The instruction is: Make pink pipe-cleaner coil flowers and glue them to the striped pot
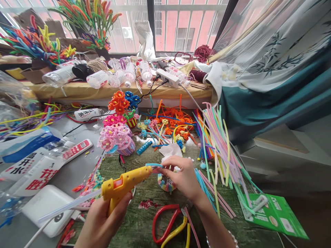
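**A:** What's in our left hand [100, 224]?

**B:** We're closing it firmly around the handle of a yellow hot glue gun [124, 184], with a translucent glue stick [68, 206] poking out behind.

**A:** And our right hand [184, 175]?

**B:** Our fingertips [165, 164] pinch together on a blue pipe cleaner [153, 165], just beside the gun's nozzle and above a round multicoloured pipe-cleaner piece [167, 182].

**A:** What's around us?

**B:** We see a crumpled tissue [170, 151] just behind our right hand, red-and-yellow-handled scissors [168, 224], and pastel pipe cleaners [219, 148] heaped on the weathered wooden tabletop [129, 206].
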Action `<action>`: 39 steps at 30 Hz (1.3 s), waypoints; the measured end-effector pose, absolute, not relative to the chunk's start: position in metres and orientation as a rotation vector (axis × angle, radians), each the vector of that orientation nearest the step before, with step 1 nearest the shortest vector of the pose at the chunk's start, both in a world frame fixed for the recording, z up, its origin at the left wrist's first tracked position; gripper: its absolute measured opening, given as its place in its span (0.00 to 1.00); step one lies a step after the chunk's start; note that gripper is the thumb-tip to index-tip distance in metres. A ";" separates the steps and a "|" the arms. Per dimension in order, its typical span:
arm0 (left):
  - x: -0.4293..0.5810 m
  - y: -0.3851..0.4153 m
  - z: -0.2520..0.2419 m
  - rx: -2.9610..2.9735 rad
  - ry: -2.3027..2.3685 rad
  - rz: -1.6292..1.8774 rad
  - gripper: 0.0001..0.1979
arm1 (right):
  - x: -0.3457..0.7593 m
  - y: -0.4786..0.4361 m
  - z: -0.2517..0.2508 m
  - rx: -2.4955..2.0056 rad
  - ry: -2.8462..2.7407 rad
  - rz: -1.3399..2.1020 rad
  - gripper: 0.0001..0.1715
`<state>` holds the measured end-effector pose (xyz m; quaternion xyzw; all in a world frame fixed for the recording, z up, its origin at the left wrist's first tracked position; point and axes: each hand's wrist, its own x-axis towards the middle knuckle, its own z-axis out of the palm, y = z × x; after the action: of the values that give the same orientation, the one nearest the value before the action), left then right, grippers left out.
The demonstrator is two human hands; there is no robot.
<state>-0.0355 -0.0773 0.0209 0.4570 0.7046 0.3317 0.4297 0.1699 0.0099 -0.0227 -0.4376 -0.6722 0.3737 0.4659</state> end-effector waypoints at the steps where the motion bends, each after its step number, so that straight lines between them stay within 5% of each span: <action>1: -0.035 -0.078 0.020 1.137 1.765 0.826 0.25 | 0.170 0.010 -0.023 -1.073 -1.654 0.910 0.17; 19: -0.034 -0.080 0.018 1.121 1.806 0.845 0.24 | 0.170 0.011 -0.024 -1.034 -1.707 0.790 0.05; 39: -0.037 -0.080 0.020 1.186 1.824 0.789 0.27 | 0.171 0.010 -0.024 -1.034 -1.699 0.773 0.07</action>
<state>-0.0366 -0.0797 0.0198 0.4691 0.7216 0.3121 0.4023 0.1705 0.0103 -0.0239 -0.4245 -0.6971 0.3171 0.4829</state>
